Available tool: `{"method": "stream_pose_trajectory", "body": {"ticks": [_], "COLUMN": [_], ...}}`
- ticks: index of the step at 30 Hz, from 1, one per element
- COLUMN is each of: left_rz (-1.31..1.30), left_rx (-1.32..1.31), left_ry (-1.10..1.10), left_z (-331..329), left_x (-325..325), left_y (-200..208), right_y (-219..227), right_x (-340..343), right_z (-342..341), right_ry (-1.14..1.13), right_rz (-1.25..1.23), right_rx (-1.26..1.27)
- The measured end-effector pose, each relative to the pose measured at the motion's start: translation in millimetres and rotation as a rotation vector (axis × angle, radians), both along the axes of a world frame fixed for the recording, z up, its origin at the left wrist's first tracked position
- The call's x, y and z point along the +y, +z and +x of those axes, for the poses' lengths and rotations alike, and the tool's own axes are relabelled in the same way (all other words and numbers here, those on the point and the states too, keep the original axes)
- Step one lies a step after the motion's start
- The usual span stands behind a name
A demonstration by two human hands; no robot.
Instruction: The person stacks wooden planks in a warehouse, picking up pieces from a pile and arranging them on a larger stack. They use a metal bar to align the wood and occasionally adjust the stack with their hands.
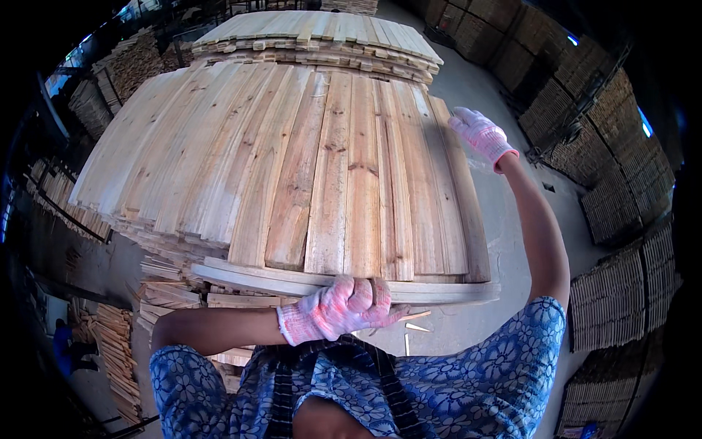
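A broad layer of pale wooden planks point(329, 175) lies side by side on top of a stack in front of me. Across their near ends runs a long wooden strip point(439, 291). My left hand point(340, 307), in a white and pink knitted glove, has its fingers curled over this strip near its middle. My right hand point(479, 132), gloved alike, is stretched out at the far right, by the upper end of the outermost plank point(466, 197). Its fingers are extended and point at the plank's edge; whether they touch it I cannot tell.
Another plank stack point(314, 36) stands directly beyond. Tall stacked timber point(614, 168) lines the right side past the grey floor point(504, 212). Loose boards point(117, 351) lie low on the left, near a person in blue point(69, 347). Wood scraps point(417, 326) are on the floor close to me.
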State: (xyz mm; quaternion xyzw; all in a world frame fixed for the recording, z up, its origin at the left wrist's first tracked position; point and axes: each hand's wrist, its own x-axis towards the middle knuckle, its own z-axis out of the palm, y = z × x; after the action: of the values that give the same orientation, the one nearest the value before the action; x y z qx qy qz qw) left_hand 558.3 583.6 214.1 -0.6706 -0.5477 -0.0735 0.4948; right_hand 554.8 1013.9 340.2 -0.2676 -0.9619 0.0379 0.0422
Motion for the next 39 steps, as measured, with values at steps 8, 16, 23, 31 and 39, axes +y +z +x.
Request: {"method": "stream_pose_trajectory", "body": {"ticks": [8,16,23,31,39], "left_rz": [0.015,-0.116,-0.001,-0.015,0.006], "left_rx": [-0.229,-0.076,-0.17,-0.115,-0.049], "left_ry": [-0.052,-0.005,0.013,0.05,-0.064], "left_z": [8,5,6,7,11], "left_x": [8,-3,5,-3,-10], "left_y": [-16,-12,-7,-8,0], "right_y": [-20,-56,-41,-26,-72], "right_x": [38,48,12,-14,-38], "right_z": [-153,-209,-175,11,83], "right_ry": [0.053,0.08,-0.008,-0.356,-0.39], "right_rz": [0.125,-0.089,0.201,-0.638,-0.741], "right_rx": [0.031,0.021,0.12,0.296,0.334]}}
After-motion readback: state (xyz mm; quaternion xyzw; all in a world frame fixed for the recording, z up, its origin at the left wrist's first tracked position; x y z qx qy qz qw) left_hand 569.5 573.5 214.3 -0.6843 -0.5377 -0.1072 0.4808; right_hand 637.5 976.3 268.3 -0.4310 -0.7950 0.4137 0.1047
